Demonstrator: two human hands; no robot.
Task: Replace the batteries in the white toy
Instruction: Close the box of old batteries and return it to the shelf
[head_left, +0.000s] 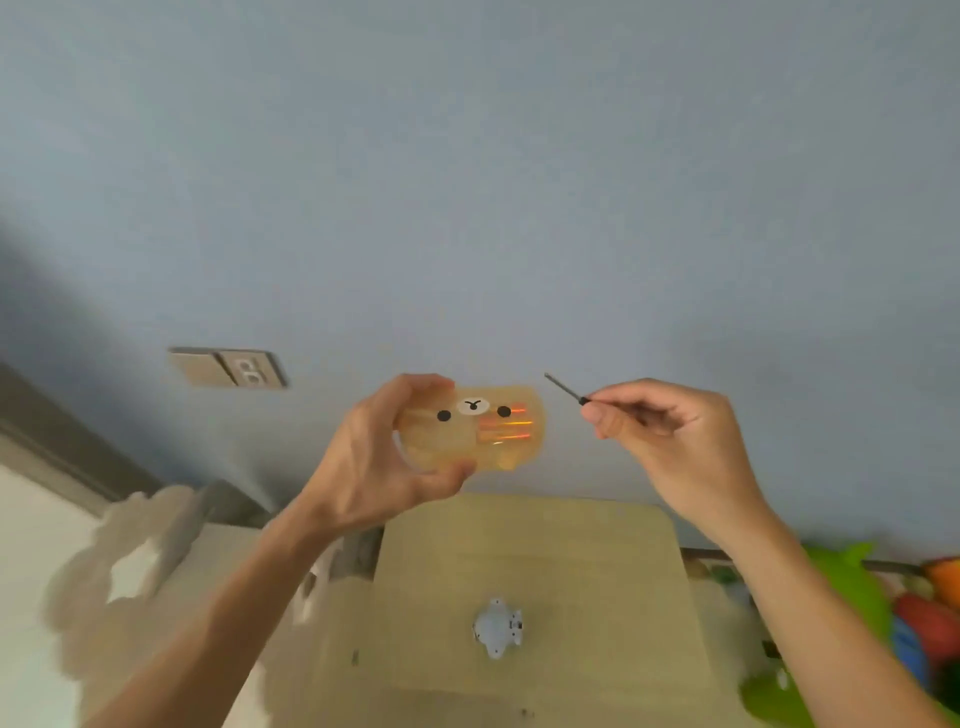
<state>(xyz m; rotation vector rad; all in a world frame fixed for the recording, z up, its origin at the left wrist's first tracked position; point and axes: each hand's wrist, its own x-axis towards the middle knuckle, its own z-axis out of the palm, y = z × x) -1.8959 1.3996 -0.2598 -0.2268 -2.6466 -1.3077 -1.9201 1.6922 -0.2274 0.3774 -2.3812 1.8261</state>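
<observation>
So the white toy (497, 626) is just sitting down on the wooden surface (571, 561), untouched, well below both hands. My left hand (379, 457) has its fingers wrapped round a translucent bear-face case (478, 428), and the right hand (670, 431) pinches a small screwdriver (566, 387). Toy looks like light, hard, slick plastic, so I'd grip it by the body sides.

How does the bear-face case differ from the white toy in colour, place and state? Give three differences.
The bear-face case is translucent orange; the white toy is pale white-grey. The case is held up in the left hand; the toy lies untouched on the wooden table. The case looks larger in view than the toy. Both look like plastic.
</observation>
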